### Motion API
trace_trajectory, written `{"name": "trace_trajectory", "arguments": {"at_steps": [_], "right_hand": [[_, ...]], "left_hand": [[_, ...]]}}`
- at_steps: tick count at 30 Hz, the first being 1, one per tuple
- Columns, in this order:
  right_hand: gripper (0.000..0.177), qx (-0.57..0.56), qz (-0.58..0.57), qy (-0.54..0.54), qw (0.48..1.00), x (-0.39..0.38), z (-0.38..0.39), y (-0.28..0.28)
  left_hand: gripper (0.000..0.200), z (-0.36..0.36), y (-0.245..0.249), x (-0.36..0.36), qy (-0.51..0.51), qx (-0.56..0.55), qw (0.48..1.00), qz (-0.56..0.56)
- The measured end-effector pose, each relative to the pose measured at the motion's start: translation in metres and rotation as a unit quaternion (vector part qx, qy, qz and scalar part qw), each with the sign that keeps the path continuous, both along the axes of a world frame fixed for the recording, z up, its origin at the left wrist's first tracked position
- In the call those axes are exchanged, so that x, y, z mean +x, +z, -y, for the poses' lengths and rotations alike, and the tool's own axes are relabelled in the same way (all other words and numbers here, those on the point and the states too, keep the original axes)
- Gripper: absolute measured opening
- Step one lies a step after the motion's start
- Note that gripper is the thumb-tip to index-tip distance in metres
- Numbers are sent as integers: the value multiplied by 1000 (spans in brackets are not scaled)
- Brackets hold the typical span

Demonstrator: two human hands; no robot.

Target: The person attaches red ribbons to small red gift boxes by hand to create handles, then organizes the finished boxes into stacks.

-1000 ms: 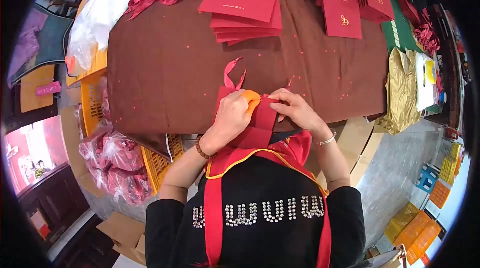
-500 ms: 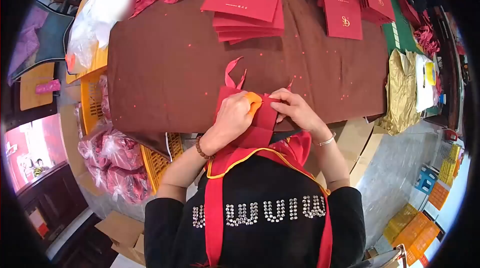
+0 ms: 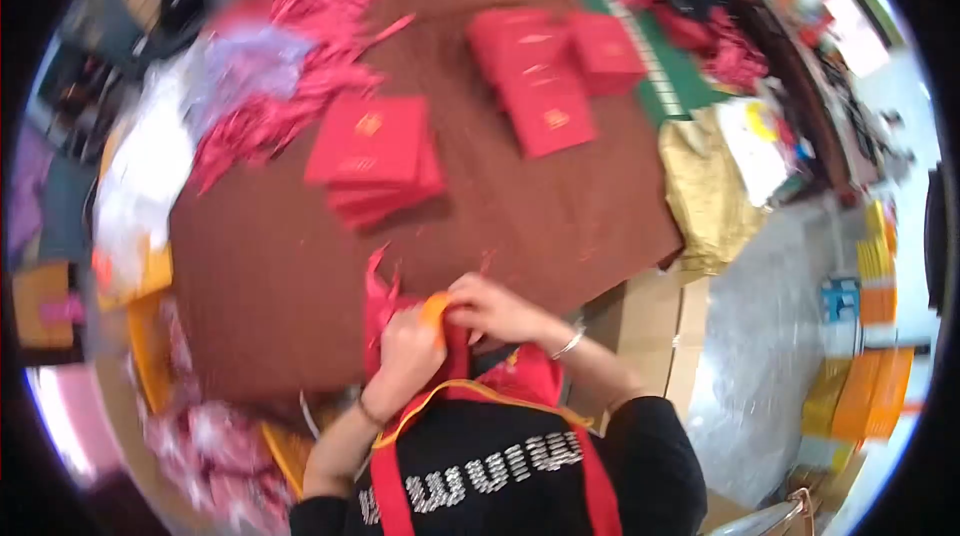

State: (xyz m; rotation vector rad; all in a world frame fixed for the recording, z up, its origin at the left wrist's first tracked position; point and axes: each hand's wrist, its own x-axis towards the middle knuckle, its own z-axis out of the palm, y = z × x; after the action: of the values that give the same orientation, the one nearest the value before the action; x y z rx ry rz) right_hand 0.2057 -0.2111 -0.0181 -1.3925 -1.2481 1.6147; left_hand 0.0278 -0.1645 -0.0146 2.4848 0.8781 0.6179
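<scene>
The view is blurred by motion. Both my hands meet at the near edge of the brown-covered table (image 3: 280, 276). My left hand (image 3: 408, 354) wears an orange finger cover (image 3: 436, 310) and presses on a red folded card (image 3: 455, 351) with a ribbon end sticking up. My right hand (image 3: 496, 310), a bracelet on its wrist, pinches the same red card from the right. A stack of red folders (image 3: 375, 151) lies in the middle of the table, beyond my hands.
More red folders (image 3: 550, 71) lie at the far right of the table. Red ribbons (image 3: 270, 106) and clear plastic bags pile at the far left. Gold fabric (image 3: 705, 191) hangs off the right edge. Yellow crates (image 3: 150, 356) stand to the left.
The camera has tilted up and swung, so the table and my hands sit lower in the frame and everything is blurred. Both hands stay on the red card.
</scene>
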Motion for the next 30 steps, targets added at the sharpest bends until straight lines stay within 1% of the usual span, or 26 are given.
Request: {"name": "trace_trajectory", "arguments": {"at_steps": [1, 2, 3, 4, 5, 6, 7, 8, 9, 10, 12, 13, 14, 16, 17, 20, 21, 22, 24, 25, 26, 28, 29, 30], "right_hand": [[23, 73, 27, 9, 997, 0, 1, -13], [24, 140, 51, 26, 988, 2, 0, -24], [25, 106, 43, 23, 993, 1, -3, -18], [25, 73, 28, 23, 997, 0, -5, -7], [26, 41, 44, 44, 997, 3, -7, 3], [26, 46, 46, 34, 997, 4, -7, 7], [26, 50, 53, 48, 996, 5, -7, 10], [25, 52, 59, 66, 995, 5, -5, 12], [24, 61, 64, 60, 994, 4, -4, 15], [24, 62, 63, 61, 994, 2, -4, 15], [24, 90, 116, 75, 986, -1, -4, 16], [24, 65, 106, 63, 990, -2, -4, 22], [24, 68, 104, 64, 990, -3, -5, 15], [24, 179, 200, 45, 962, -8, -6, 4], [24, 140, 198, 38, 969, -10, -4, 1], [23, 160, 207, 45, 964, -11, -4, -6], [21, 148, 212, 41, 965, -11, -4, 1], [21, 148, 215, 37, 965, -11, -5, -1], [20, 147, 223, 36, 963, -12, -5, -6], [20, 172, 216, 45, 960, -12, -3, -6], [20, 172, 218, 40, 960, -12, -2, -7], [20, 195, 197, 18, 961, -13, 0, -4], [21, 169, 202, 43, 964, -11, 1, -2], [21, 167, 206, 35, 964, -10, 2, -2]], "left_hand": [[21, 0, 1, 0, -7, -5, 1000, -7], [27, -2, 1, 3, -21, 9, 999, 37], [28, -3, -4, 2, -16, 31, 999, 40], [29, -4, -3, 0, -12, 31, 999, 13], [29, -3, -2, 1, 0, -1, 1000, 14], [30, -2, 3, 2, 16, -34, 999, 13], [30, -5, 6, 1, 9, -30, 999, 12], [29, -6, 8, -1, 22, -84, 996, 2], [29, -6, 10, -2, 39, -138, 990, -9], [29, -6, 9, -4, 40, -136, 990, -9], [26, -6, 5, -6, 37, -132, 991, 7], [23, -5, 7, -6, 43, -155, 987, 32], [23, -4, 5, -6, 44, -151, 987, 31], [22, 0, -1, -6, 56, -136, 989, 31], [21, 0, 2, -5, 50, -128, 990, 30], [19, 2, 2, -1, 62, -128, 989, 33], [19, 4, 0, -1, 58, -97, 993, 21], [19, 4, -2, 1, 54, -95, 994, 23], [19, 2, -7, 4, 30, -44, 997, 49], [20, 4, -12, 1, 31, -27, 998, 47], [20, 4, -14, 1, 26, -26, 998, 48], [21, 6, -10, 1, 42, -63, 996, 40], [20, 7, -5, 0, 49, -96, 994, 24], [20, 7, -5, 0, 42, -96, 994, 25]]}}
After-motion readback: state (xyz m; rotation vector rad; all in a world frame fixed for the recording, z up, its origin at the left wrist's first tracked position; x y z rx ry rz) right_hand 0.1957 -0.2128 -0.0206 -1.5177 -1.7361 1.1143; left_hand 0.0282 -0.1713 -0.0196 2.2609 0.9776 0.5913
